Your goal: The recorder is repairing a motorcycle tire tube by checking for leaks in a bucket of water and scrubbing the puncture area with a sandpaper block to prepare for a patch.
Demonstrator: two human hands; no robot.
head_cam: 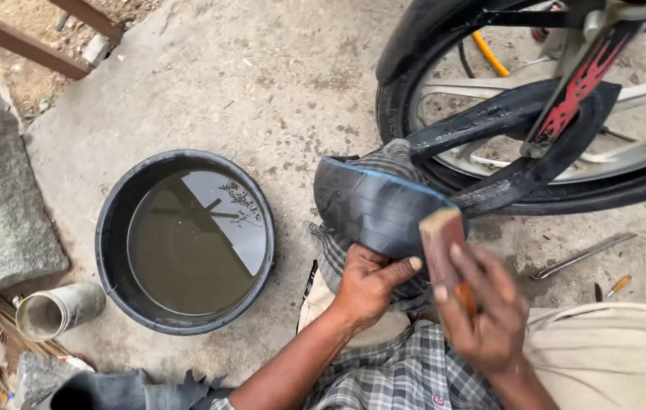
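A black inner tube [372, 205] with a thin blue line is pulled out from the motorcycle wheel [444, 163] and draped over my knee. My left hand [368, 282] grips the tube from below, thumb pressed on its surface. My right hand [482, 307] is shut on a small brown rubbing block [442, 239], whose flat face rests against the tube's right side. My checked shirt and beige trousers fill the lower frame.
A round black basin of murky water [185, 243] sits on the concrete to the left. A grey pipe piece [57, 310] and a stone slab [0, 197] lie further left. A metal tyre lever [581, 256] lies on the ground at right.
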